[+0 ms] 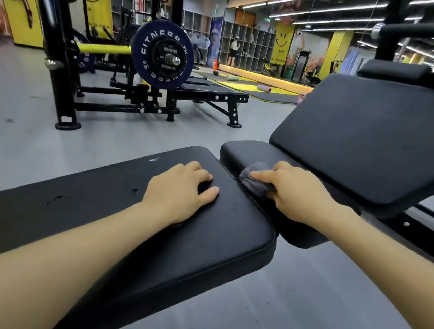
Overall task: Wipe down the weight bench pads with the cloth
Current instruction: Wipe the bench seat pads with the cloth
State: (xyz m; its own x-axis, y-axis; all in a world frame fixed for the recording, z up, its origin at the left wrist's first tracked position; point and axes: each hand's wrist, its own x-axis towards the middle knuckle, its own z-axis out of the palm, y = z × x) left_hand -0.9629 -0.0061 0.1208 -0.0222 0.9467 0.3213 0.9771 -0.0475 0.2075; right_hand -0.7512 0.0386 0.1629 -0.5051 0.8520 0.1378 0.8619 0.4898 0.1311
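Note:
A long black bench pad [96,218] runs from the lower left to the centre, with small tears in its surface. My left hand [180,190] lies flat on its far end, fingers slightly spread, holding nothing. Just beyond is a small black seat pad [241,151], and behind it a large tilted back pad [375,139]. My right hand [293,194] presses a bunched grey cloth [254,179] onto the seat pad, close to the gap between the two pads. The index finger lies along the top of the cloth.
A black machine frame [59,65] with a blue weight plate [162,56] and a low black platform [207,93] stands at the back left. Grey floor [187,128] lies between it and the pads. Yellow mats with foam rollers [263,88] lie far back, where a person stands by the shelves.

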